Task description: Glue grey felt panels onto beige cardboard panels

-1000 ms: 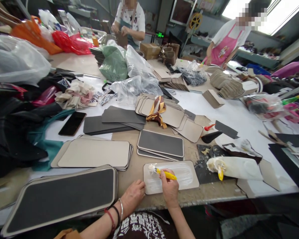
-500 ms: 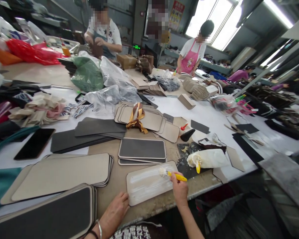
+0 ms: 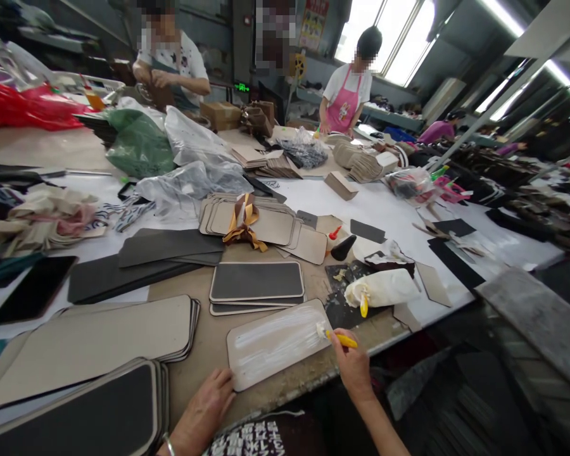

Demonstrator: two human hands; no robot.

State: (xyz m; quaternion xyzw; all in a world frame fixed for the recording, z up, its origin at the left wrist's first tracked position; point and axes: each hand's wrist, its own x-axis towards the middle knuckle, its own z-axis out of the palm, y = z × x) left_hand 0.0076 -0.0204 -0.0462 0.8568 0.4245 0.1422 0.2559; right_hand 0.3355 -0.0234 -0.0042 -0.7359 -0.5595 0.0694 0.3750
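Brush [image 3: 346,341] with yellow handle, one, held in the right hand [image 3: 354,364]. The right grip is closed around the handle; the pale, paste-laden bristles meet one beige panel [image 3: 280,342] toward its right end. This panel lies flat near the edge of the surface [image 3: 202,351], streaked with white along most of its length. The left hand [image 3: 209,396] has its grip relaxed, fingers loosely extended and fingertips at the panel's near left corner; how firmly they press cannot be told.

Surrounding items: just beyond the panel, one small stack of dark-faced panels [image 3: 256,280], at least two deep; to the left, one stack of beige panels [image 3: 118,339] and one of larger dark-faced panels [image 3: 85,411], their exact numbers unclear. One bundle of beige pieces [image 3: 275,225] carries one brown-and-gold ribbon [image 3: 244,221]. To the right, one white container [image 3: 389,286] lies on its side, one second yellow handle [image 3: 363,307] at its mouth. One phone [image 3: 33,290] lies at far left. Two aproned people stand across the surface.
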